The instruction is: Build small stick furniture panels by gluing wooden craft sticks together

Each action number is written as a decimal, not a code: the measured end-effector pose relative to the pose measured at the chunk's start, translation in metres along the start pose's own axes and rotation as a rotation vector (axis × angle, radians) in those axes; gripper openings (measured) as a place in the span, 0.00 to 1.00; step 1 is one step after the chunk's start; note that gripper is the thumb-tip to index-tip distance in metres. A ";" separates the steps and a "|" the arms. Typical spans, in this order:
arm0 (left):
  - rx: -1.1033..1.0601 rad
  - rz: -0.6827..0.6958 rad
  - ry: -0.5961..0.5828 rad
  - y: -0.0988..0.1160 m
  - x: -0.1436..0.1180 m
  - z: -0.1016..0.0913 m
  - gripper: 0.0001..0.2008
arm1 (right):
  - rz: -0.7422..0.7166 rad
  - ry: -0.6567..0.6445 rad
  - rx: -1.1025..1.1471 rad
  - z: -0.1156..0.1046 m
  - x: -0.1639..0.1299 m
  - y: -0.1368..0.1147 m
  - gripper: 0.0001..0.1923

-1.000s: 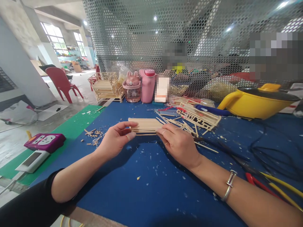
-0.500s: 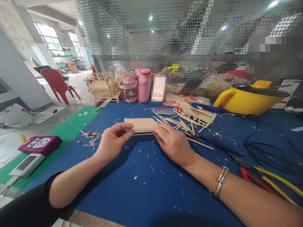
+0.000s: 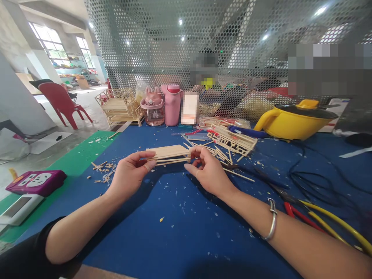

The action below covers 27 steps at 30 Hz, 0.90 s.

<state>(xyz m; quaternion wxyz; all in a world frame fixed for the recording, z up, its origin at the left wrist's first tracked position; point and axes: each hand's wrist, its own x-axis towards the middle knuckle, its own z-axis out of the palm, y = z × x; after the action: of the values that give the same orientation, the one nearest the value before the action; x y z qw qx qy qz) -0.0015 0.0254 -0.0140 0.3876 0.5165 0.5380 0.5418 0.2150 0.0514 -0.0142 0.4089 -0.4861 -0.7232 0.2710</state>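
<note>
From my end, the left hand (image 3: pixel 127 171) had its grip pinched on the little stick-built piece (image 3: pixel 168 152) above the blue bench (image 3: pixel 162 242) — right hand (image 3: pixel 211 171) half-open at its other end, couldn't tell if touching.

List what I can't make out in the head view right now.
Head view, all:
Stick-built piece: left end hidden by the left hand; underside faces away.
Right hand: too small to tell whether its fingertips touch the piece.
Yellow pot: contents hidden by its lid.
White device: cut off by the left edge.
White upright object: markings blurred by pixelation.
</note>
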 end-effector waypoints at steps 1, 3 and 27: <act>0.003 -0.007 -0.001 0.000 0.000 0.000 0.19 | -0.020 0.015 0.015 0.001 0.001 0.000 0.13; 0.014 -0.017 -0.004 0.001 0.000 0.000 0.19 | -0.037 0.049 0.030 0.002 0.002 0.000 0.09; -0.028 0.053 -0.073 -0.006 -0.002 0.002 0.15 | -0.172 0.200 -0.072 -0.006 -0.007 -0.007 0.03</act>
<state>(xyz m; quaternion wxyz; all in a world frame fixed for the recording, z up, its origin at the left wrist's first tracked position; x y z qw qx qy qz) 0.0000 0.0249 -0.0205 0.3998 0.5445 0.5019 0.5401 0.2179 0.0422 -0.0083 0.4831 -0.4614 -0.7269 0.1591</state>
